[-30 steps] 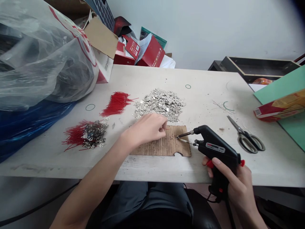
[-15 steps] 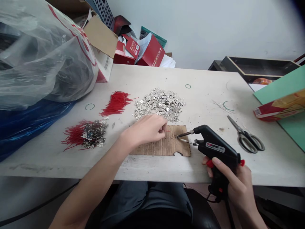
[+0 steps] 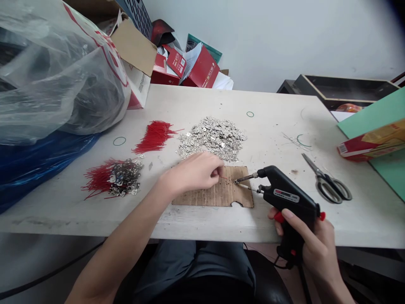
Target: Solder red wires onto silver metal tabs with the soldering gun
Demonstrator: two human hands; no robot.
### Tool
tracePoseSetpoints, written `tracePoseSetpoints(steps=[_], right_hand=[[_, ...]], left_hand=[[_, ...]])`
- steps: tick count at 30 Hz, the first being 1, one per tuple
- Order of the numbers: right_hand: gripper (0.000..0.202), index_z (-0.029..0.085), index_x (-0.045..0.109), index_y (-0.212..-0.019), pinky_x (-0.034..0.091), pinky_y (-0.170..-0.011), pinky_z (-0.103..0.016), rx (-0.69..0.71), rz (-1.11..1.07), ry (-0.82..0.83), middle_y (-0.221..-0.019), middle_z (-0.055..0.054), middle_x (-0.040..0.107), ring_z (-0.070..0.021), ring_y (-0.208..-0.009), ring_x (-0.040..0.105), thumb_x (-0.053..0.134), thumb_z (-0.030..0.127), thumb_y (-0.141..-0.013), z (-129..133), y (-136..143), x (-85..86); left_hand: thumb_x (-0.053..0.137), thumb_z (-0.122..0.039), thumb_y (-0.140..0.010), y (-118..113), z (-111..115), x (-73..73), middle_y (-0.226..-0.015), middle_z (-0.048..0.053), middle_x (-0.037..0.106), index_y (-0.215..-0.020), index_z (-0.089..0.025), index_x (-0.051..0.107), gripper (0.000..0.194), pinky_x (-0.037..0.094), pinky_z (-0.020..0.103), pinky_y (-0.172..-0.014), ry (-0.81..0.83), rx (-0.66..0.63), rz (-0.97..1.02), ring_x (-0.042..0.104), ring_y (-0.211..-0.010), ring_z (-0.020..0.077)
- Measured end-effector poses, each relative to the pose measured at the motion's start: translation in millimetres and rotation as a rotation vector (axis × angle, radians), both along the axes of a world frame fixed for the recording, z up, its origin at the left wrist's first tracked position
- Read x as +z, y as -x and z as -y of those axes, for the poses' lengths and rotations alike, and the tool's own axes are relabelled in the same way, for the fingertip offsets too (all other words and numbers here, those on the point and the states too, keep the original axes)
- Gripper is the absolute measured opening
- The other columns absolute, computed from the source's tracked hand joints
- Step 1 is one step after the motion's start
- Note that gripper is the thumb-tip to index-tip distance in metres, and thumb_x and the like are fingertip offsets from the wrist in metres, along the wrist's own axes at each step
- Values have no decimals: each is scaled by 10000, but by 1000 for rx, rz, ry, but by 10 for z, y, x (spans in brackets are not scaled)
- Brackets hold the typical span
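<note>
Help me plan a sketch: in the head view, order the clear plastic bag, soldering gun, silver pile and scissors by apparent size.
1. Clear plastic bag
2. Soldering gun and silver pile: too alike to rank; the gun seems nearer the camera
3. Scissors

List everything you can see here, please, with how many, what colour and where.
Table: one, white, centre
Metal pieces: uncountable heap, silver, mid-table
Loose wires: uncountable, red, left of heap
Wires with metal pieces: one pile, red and silver, near left
Cardboard: one, brown, before heap
Single wire: one, red, over cardboard
Soldering gun: one, black, right of cardboard
Scissors: one pair, grey, right
Closed rings: two, green, on table
Plastic bag: one, translucent, left
Blue plastic: one, beneath bag
Boxes: several, red or brown, behind
Packet: one, red-yellow, far right
Left hand: one, bare, holding single wire
Right hand: one, bare, holding soldering gun
</note>
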State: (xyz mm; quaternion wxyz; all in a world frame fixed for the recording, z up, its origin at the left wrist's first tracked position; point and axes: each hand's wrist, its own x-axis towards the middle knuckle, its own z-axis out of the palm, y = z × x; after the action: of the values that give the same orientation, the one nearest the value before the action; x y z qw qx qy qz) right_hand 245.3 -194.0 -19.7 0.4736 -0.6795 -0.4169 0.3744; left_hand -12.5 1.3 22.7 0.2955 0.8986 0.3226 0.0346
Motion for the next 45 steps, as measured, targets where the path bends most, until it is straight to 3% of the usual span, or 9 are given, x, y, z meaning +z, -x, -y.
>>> tracePoseSetpoints(steps=[9, 18, 33, 45], right_hand=[[420, 197, 736, -849, 414, -427, -288, -9, -18, 39, -628, -50, 612, -193, -554, 549, 743, 577, -1028, 1, 62, 70], [423, 191, 751, -833, 456, -511, -300, 1, -9, 32, -675, -61, 647, -197, -597, 570, 736, 563, -1033, 1, 50, 59], [429, 193, 794, -885, 383, -475, -295, -73, -42, 81, -632, -43, 609, -184, -588, 542, 776, 610, -982, 0, 92, 93], [446, 197, 757, -817, 430, -538, -294, -42, -28, 77, -670, -50, 634, -176, -616, 551, 763, 603, -1001, 2, 66, 78]], left_hand=[[597, -55, -845, -9, 5, -9, -843, 14, 757, -771, -194, 655, 168, 438, 316, -699, 29, 2, -2, 651, -756, 153], [591, -40, -853, -10, 8, -20, -839, 3, 728, -774, -194, 623, 176, 418, 316, -686, -3, -4, -4, 626, -760, 145], [600, -73, -895, -29, 26, -22, -819, 14, 690, -752, -190, 593, 185, 389, 315, -667, -39, -18, -34, 587, -733, 147], [604, -71, -911, -34, 26, -12, -848, 16, 683, -773, -181, 602, 176, 379, 310, -659, -28, -12, -49, 570, -748, 142]])
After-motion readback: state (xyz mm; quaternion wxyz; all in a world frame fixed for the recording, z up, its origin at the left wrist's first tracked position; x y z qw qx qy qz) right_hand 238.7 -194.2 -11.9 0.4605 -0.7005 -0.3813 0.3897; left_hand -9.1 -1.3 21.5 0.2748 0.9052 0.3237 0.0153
